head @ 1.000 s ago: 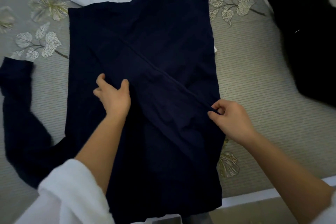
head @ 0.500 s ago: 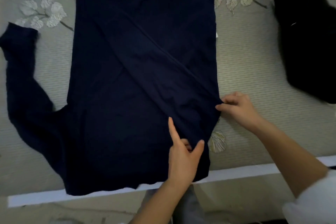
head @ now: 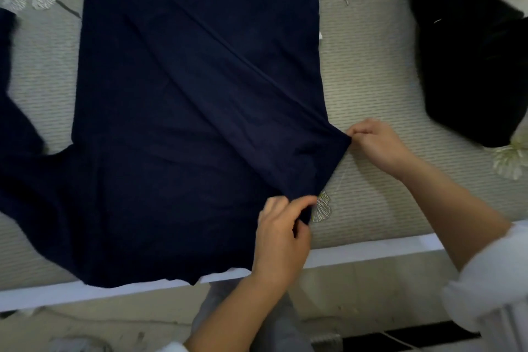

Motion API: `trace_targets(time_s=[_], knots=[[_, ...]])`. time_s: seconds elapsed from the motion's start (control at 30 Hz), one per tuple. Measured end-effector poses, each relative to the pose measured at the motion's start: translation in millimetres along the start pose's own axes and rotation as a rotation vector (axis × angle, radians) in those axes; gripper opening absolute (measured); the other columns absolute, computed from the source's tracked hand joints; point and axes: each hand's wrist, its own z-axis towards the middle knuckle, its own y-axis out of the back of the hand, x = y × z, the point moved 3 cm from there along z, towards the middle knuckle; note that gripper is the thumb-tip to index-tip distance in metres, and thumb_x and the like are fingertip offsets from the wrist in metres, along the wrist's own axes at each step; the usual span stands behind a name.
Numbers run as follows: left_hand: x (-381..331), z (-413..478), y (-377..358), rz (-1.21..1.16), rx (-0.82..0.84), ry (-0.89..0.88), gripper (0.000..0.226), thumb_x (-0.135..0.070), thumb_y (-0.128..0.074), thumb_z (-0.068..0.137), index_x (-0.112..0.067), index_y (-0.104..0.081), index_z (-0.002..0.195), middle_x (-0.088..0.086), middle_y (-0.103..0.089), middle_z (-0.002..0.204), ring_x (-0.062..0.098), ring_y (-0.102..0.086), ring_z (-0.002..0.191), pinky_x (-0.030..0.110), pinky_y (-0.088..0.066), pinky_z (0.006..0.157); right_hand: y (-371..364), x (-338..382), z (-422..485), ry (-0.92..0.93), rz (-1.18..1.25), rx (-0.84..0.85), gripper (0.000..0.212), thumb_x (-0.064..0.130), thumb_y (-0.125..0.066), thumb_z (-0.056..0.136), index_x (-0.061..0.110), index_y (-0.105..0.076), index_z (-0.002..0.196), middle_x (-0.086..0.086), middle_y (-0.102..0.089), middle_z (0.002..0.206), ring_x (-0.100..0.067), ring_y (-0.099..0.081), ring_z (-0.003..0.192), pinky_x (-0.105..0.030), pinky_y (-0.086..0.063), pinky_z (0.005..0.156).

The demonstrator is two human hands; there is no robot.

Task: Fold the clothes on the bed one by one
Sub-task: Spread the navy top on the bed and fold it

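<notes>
Your left hand (head: 281, 233) pinches the shirt's (head: 185, 108) right edge, near the bed's (head: 371, 88) white rim (head: 371, 251). Just beyond, your right hand (head: 377, 143) pinches that same edge, drawn into a point. The shirt lies spread leftward. Bare bedspread runs rightward to a black garment (head: 463, 66).

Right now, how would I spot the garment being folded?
On the grey leaf-printed bed cover, look mid-bed: a large navy blue long-sleeved top lies spread flat. Unlike the black garment at the right, its right edge is pinched by the left hand and right hand.
</notes>
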Motion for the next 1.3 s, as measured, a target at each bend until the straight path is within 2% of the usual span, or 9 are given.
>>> trace_targets(time_s=[0.17, 0.3, 0.47, 0.57, 0.63, 0.77, 0.93, 1.17, 1.3], knots=[[-4, -14, -21, -0.264, 0.58, 0.284, 0.054, 0.001, -0.054, 0.087, -0.036, -0.055, 0.126, -0.007, -0.059, 0.083, 0.0, -0.05, 0.064, 0.013, -0.046, 0.062, -1, -2, 0, -0.071, -0.051, -0.037, 0.025, 0.033, -0.051, 0.064, 0.015, -0.054, 0.047, -0.003, -0.054, 0.063, -0.029, -0.048, 0.09, -0.044, -0.041, 0.078], [-3, -18, -25, -0.267, 0.578, 0.305, 0.07, 0.001, -0.053, 0.084, -0.052, -0.041, 0.129, -0.007, -0.055, 0.105, -0.003, -0.048, 0.073, 0.01, -0.046, 0.07, -11, -3, -2, 0.013, -0.167, 0.053, 0.032, 0.063, -0.064, 0.066, 0.032, -0.067, 0.069, 0.0, -0.055, 0.097, -0.021, -0.046, 0.106, -0.045, -0.04, 0.097], [6, -21, -19, -0.33, 0.693, 0.385, 0.068, 0.003, -0.055, 0.084, -0.052, -0.048, 0.123, 0.009, -0.064, 0.099, 0.007, -0.052, 0.074, 0.025, -0.053, 0.071, 0, -9, -1, -0.031, -0.099, -0.06, 0.019, 0.042, -0.067, 0.065, 0.023, -0.066, 0.064, -0.001, -0.064, 0.079, -0.028, -0.053, 0.105, -0.05, -0.043, 0.094], [15, -19, -21, -0.37, 0.859, 0.485, 0.072, -0.005, -0.063, 0.086, -0.051, -0.037, 0.134, 0.012, -0.061, 0.115, 0.002, -0.055, 0.097, 0.016, -0.05, 0.082, -3, -10, -8, -0.045, -0.328, -0.063, 0.008, 0.025, -0.068, 0.076, 0.024, -0.064, 0.083, 0.002, -0.052, 0.103, -0.025, -0.042, 0.116, -0.042, -0.036, 0.1], [19, -15, -23, -0.44, 0.89, 0.572, 0.074, -0.008, -0.064, 0.087, -0.051, -0.032, 0.138, 0.007, -0.055, 0.122, 0.003, -0.058, 0.097, 0.017, -0.051, 0.079, -14, -2, -15, 0.013, -0.467, -0.136, 0.028, 0.02, -0.063, 0.082, 0.016, -0.058, 0.109, -0.004, -0.046, 0.113, -0.025, -0.038, 0.116, -0.038, -0.033, 0.099], [24, -2, -9, -0.393, 0.885, 0.584, 0.06, -0.014, -0.056, 0.093, -0.046, -0.035, 0.139, 0.004, -0.066, 0.1, 0.009, -0.064, 0.083, 0.012, -0.047, 0.065, -49, 36, -32, 0.244, -0.459, -0.308, 0.042, 0.018, -0.063, 0.082, 0.009, -0.052, 0.122, -0.009, -0.048, 0.12, -0.027, -0.041, 0.113, -0.038, -0.033, 0.095], [54, 15, 73, -0.355, 0.618, 0.571, 0.035, -0.016, -0.053, 0.093, -0.033, -0.056, 0.124, 0.002, -0.071, 0.1, 0.012, -0.069, 0.083, 0.023, -0.052, 0.073, -108, 92, -47, 0.364, -0.399, -0.358, 0.042, 0.015, -0.061, 0.083, 0.009, -0.049, 0.123, -0.006, -0.049, 0.122, -0.024, -0.041, 0.112, -0.032, -0.029, 0.088], [156, 15, 268, -0.361, -0.29, 0.586, 0.025, -0.003, -0.051, 0.091, -0.024, -0.066, 0.09, -0.001, -0.071, 0.086, 0.005, -0.064, 0.064, 0.02, -0.046, 0.064, -231, 184, -61, 0.509, -0.419, -0.196, 0.038, 0.017, -0.061, 0.087, 0.01, -0.052, 0.123, -0.003, -0.05, 0.123, -0.021, -0.043, 0.113, -0.035, -0.034, 0.094], [208, 0, 355, -0.234, -0.682, 0.597, 0.017, -0.004, -0.051, 0.092, -0.015, -0.064, 0.097, 0.0, -0.066, 0.093, 0.008, -0.06, 0.079, 0.024, -0.049, 0.077, -298, 227, -66, 0.552, -0.428, -0.136, 0.045, 0.024, -0.058, 0.089, 0.013, -0.047, 0.131, -0.001, -0.045, 0.135, -0.017, -0.037, 0.123, -0.035, -0.031, 0.102]])
